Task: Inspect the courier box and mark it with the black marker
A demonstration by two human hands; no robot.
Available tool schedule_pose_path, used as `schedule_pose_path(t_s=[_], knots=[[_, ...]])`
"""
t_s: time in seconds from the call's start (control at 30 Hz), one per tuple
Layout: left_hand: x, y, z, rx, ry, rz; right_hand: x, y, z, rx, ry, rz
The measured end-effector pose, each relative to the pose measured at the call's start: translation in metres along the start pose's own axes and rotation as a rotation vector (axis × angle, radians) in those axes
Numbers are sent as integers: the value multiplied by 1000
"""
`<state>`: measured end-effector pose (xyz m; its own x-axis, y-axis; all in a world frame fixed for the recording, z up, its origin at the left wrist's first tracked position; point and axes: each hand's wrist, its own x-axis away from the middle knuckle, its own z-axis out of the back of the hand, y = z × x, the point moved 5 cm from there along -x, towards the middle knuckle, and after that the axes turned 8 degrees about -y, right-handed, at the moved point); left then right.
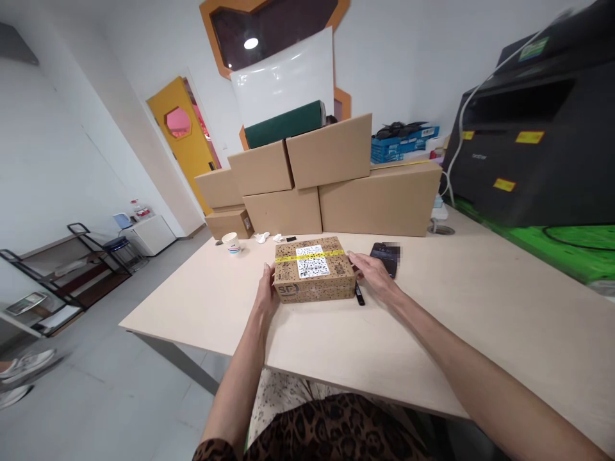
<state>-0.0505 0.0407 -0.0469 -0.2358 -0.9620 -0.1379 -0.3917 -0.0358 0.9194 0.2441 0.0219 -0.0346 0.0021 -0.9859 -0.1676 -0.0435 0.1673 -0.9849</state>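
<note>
A small cardboard box point(339, 270) sits on the table in front of me, with yellow tape across its top, a speckled white label point(313, 261) and dark lettering on its near side. My left hand point(266, 288) presses against the box's left side, fingers partly hidden behind it. At the right side, my right hand point(375, 274) holds the box with thumb and fingers near the far corner. A slim black object point(359, 295) lies partly under the right hand by the box; its kind is unclear. Just beyond that hand is a black phone point(382, 250).
Several larger cardboard boxes point(283, 214) are stacked at the table's back, a green roll point(283, 125) on top. A paper cup point(231, 243) and crumpled tissues point(262, 237) lie before them. A large black printer point(528, 147) stands at right, with a blue crate point(396, 148) behind the boxes.
</note>
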Motion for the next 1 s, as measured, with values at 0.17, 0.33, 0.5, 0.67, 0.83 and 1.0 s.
schedule_pose_path(t_s=[0.17, 0.33, 0.5, 0.67, 0.83, 1.0], knots=[[2, 14, -7, 3, -48, -147, 3, -8, -2, -7, -31, 72], [5, 22, -13, 23, -49, -202, 4, -11, -5, 2, -65, 154], [7, 23, -9, -2, -32, -186, 5, -10, -4, -16, -39, 175], [8, 25, -10, -6, -11, -186, 6, -10, -3, 19, -33, 195], [9, 26, -11, 12, 15, -186, 6, -8, -4, 21, -40, 193], [8, 27, -11, 3, 8, -192, 4, -6, -3, 24, -46, 193]])
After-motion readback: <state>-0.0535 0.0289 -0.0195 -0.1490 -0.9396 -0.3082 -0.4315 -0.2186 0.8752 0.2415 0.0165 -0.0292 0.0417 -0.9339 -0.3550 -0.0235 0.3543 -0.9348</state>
